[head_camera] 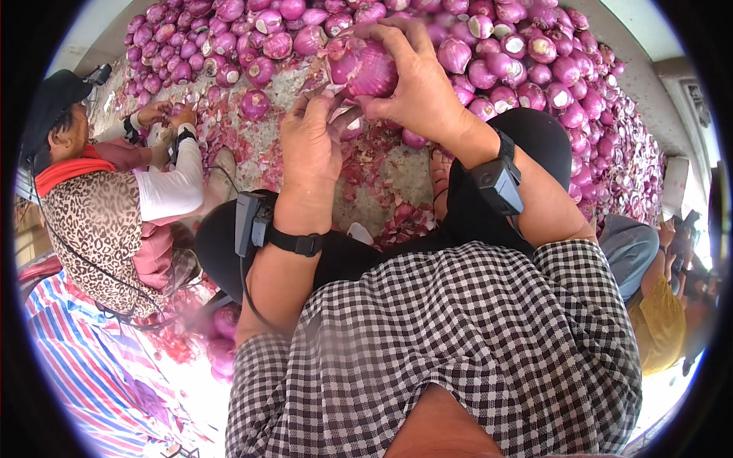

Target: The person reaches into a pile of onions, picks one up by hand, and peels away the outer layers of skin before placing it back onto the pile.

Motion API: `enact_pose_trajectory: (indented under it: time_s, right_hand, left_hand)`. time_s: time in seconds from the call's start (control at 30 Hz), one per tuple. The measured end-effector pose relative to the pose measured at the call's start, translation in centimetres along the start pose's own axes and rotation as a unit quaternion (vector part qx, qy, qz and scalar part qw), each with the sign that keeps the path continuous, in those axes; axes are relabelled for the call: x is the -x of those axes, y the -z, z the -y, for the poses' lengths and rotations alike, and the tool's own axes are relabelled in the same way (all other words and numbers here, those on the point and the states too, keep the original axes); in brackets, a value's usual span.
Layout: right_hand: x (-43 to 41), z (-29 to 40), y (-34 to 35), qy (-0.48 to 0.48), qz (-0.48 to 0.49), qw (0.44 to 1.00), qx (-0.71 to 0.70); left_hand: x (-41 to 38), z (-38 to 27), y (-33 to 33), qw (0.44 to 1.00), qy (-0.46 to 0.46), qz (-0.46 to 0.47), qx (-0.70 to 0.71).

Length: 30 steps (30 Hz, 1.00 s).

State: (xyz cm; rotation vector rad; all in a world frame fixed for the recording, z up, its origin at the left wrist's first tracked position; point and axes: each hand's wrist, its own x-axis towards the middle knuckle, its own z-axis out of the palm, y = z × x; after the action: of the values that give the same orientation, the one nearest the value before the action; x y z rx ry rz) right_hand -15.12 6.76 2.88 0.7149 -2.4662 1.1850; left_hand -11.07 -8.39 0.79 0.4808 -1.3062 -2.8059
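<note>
A large red onion (372, 71), with a smaller lobe on its left side, is held up in front of me. My right hand (421, 83) grips it from the right, fingers over the top and thumb underneath. Close against its lower left side is my left hand (314, 134), its thumb and fingers bent inward. Something small and pale shows at the left thumb tip; whether it is onion skin or a tool cannot be made out. Below both hands, torn onion skins (366, 166) litter the concrete floor.
A big heap of red onions (550, 63) spreads ahead and to the right. At left, a person in a leopard-print garment (97, 229) sits handling an onion. More skins (406, 223) lie between my knees. A striped woven sheet (86, 355) is at lower left; another person's yellow garment (658, 326) shows at right.
</note>
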Motion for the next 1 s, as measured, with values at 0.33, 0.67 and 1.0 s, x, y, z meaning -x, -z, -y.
enact_pose_trajectory:
  time_s: [0.33, 0.67, 1.0]
  right_hand:
    - [0.0, -0.4, -0.3, -0.066, 0.005, 0.997, -0.042]
    - [0.0, -0.9, -0.8, -0.128, 0.004, 0.988, -0.083]
    - [-0.7, -2.3, -0.2, -0.186, 0.011, 0.974, -0.130]
  left_hand:
    - [0.6, -0.2, -0.8, 0.999, -0.011, 0.002, -0.037]
    - [0.7, 0.2, -0.5, 0.915, -0.243, 0.063, -0.315]
    - [1.3, -2.2, 0.1, 0.938, -0.209, 0.092, -0.262]
